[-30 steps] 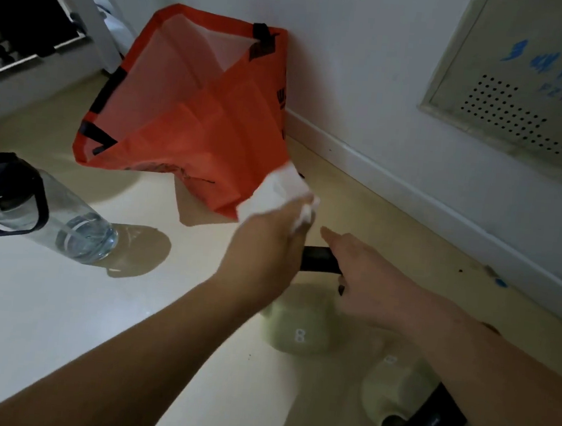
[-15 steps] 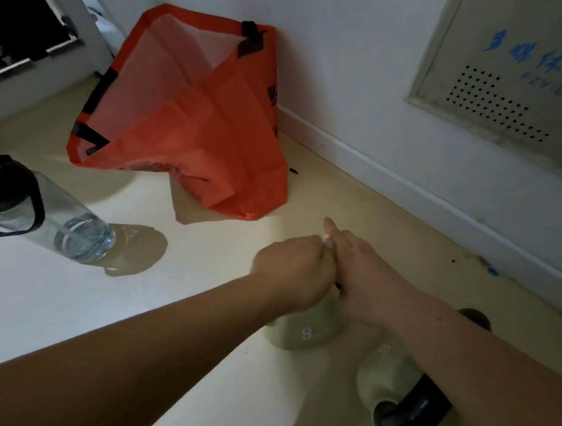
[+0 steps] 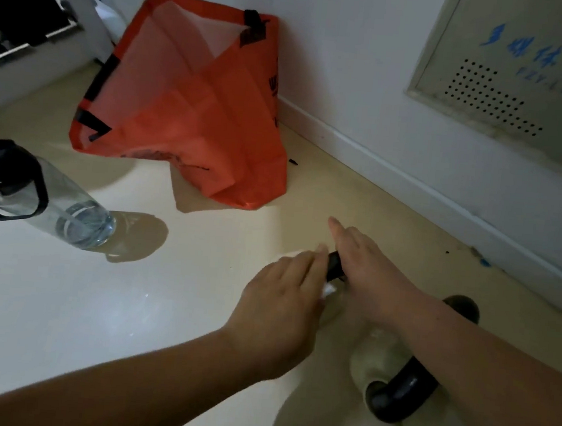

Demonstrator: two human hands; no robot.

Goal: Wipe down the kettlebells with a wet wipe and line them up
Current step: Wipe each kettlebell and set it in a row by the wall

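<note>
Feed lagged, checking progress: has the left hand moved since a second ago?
Yes. The left hand has dropped from the orange bag down to the kettlebell handle.

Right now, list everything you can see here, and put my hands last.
pale green kettlebells: at least two, black handles, floor at lower right, one under the hands
white wet wipe: one, white, under the left hand
orange fabric bag: one, orange, against the wall
clear plastic water bottle: one, black lid, floor at left
grey wall panel: one, blue lettering, upper right
left hand: holds the wipe
right hand: on a black handle
</note>
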